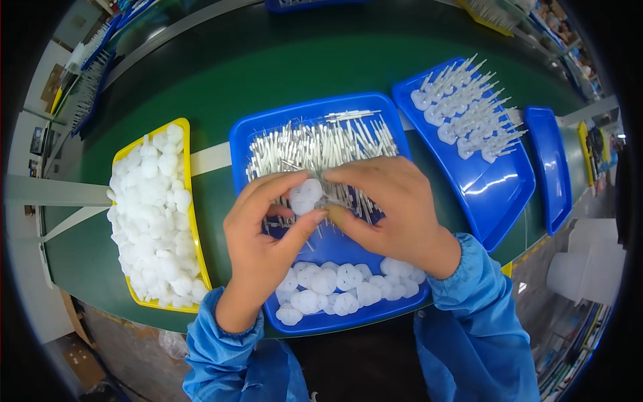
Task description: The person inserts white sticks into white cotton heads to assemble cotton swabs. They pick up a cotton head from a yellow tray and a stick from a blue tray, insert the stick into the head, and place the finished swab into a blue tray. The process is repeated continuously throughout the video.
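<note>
Between both hands, over the middle blue tray (315,253), is a translucent white round plastic piece (307,195). My left hand (261,231) is closed around it, thumb below and bent fingers above and behind. At its right edge, my right hand (392,204) pinches it with thumb and forefinger; a thin part there is too small to make out. Under the hands, many thin white-and-metal rods (328,144) fill the tray's far part. Near my body, loose white round plastic pieces (348,285) lie in the same tray.
At left, a yellow tray (198,251) is heaped with white round pieces. A blue tray (492,201) at right holds rows of white pieces with rods standing up. Beyond it lies another blue tray (550,171). Everything rests on a green worktable (221,77).
</note>
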